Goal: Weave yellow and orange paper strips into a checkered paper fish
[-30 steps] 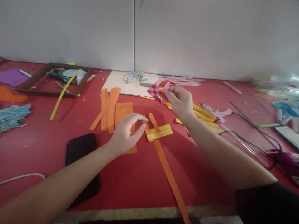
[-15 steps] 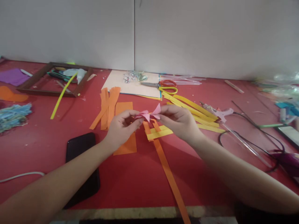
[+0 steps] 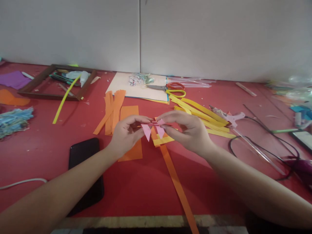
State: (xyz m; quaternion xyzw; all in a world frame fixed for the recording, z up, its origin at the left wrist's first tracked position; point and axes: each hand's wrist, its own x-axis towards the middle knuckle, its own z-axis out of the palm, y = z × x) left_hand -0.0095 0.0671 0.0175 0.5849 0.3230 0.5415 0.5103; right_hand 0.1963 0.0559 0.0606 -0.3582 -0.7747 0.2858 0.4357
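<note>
Between my two hands is a small folded pink paper piece (image 3: 146,130) with pointed ends hanging down. My left hand (image 3: 125,134) pinches its left side between thumb and fingers. On the other side, my right hand (image 3: 186,130) grips it the same way, its fingertips close to the left ones. Below them lie a yellow paper strip (image 3: 164,140) and a long orange paper strip (image 3: 174,175), crossing each other; the orange one runs over the table's front edge. An orange paper sheet (image 3: 130,152) is partly hidden behind my left hand.
Orange strips (image 3: 113,110) and yellow strips (image 3: 207,113) lie beyond my hands. Scissors (image 3: 174,88) rest on white paper (image 3: 119,86). A glue gun (image 3: 230,117) with a black cord is at right. A black phone (image 3: 84,152) and a wooden frame (image 3: 34,94) are at left.
The pink paper has been turned, so its points now hang downward instead of one sticking up. My hands have come closer together, the right one moving slightly left.
</note>
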